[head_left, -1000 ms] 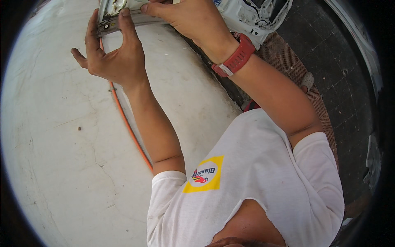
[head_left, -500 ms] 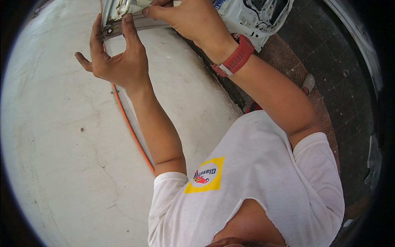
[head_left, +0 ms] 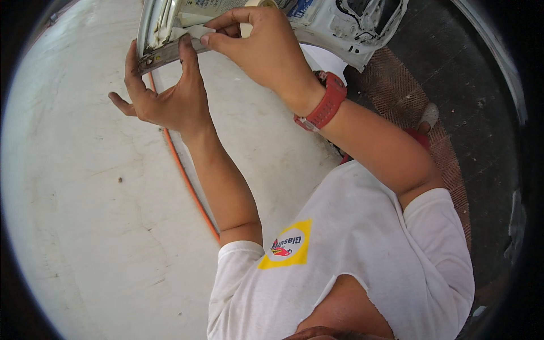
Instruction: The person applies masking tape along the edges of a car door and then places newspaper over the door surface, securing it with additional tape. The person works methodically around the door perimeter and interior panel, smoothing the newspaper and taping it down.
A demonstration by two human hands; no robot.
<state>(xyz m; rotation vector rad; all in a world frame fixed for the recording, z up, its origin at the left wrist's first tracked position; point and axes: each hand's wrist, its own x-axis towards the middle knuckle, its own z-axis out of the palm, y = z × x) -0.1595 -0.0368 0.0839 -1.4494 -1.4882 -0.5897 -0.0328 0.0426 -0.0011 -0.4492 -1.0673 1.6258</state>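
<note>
At the top of the head view, a white car-door-like panel point(head_left: 151, 25) with a dark lower edge reaches toward me. My left hand point(head_left: 173, 102) grips its near corner, the thumb pressed on the edge and the index finger round the outer side, other fingers spread. My right hand point(head_left: 258, 48) pinches the end of a pale strip of masking tape point(head_left: 195, 30) lying along that edge, right beside my left thumb. A cream tape roll point(head_left: 262, 3) shows partly behind my right hand. Printed paper point(head_left: 209, 7) covers part of the panel.
A pale, stained floor point(head_left: 85, 198) spreads on the left, crossed by an orange hose point(head_left: 184, 178) beside my left forearm. Another white car part point(head_left: 362, 34) with dark openings stands at the upper right. Beyond it lie brown ribbed matting point(head_left: 396, 82) and dark tiles point(head_left: 481, 136).
The panel and my left hand sit slightly lower in view, showing more printed paper. My right hand has also come lower, revealing the tape roll. Both hands keep their grips.
</note>
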